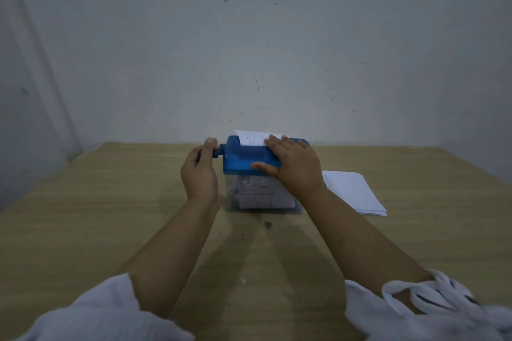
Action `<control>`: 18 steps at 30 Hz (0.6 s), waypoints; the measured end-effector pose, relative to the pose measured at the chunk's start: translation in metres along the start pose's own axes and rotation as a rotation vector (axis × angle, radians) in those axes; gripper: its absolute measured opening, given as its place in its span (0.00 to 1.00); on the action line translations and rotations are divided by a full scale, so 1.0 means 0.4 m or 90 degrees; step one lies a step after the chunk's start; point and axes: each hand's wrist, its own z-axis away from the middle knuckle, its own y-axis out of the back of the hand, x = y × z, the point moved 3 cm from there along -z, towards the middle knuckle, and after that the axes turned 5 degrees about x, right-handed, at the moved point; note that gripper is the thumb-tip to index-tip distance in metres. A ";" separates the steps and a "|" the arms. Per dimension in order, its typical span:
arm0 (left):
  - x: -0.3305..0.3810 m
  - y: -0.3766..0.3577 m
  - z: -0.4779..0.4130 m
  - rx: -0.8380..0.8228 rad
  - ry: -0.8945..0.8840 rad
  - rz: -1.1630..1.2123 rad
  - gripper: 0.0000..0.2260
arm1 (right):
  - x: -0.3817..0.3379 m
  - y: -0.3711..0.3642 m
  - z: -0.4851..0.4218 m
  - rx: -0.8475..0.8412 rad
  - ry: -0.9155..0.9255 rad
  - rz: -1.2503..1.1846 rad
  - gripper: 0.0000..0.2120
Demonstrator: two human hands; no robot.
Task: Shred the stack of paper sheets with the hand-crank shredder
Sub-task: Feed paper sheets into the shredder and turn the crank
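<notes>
Shredder [249, 159]: one, mid-table near the wall.
Left hand [199, 174]: I see it curled round the crank [217, 153].
Right hand [293, 169]: flat on the shredder's top, fingers straight.
Paper: one sheet [250, 138] in the slot; one stack [352, 191] just right.

One blue hand-crank shredder [249, 158], with one crank [217, 153] and one clear bin [235, 198]. One sheet [250, 138] in its slot. One stack of paper sheets [352, 191], sheet number indiscernible. Two hands: left hand [199, 174], right hand [293, 166]. Two white sleeves [105, 315]. One tabletop [110, 216].
</notes>
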 end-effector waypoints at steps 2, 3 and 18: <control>-0.024 0.029 0.013 0.027 0.028 -0.008 0.05 | 0.000 -0.002 0.000 -0.030 0.006 -0.011 0.36; -0.035 0.039 0.015 0.037 0.052 -0.006 0.03 | 0.002 -0.003 0.000 -0.039 0.010 -0.014 0.35; -0.050 0.067 0.014 -0.088 0.346 -0.074 0.17 | 0.011 0.007 -0.006 -0.072 0.045 -0.012 0.27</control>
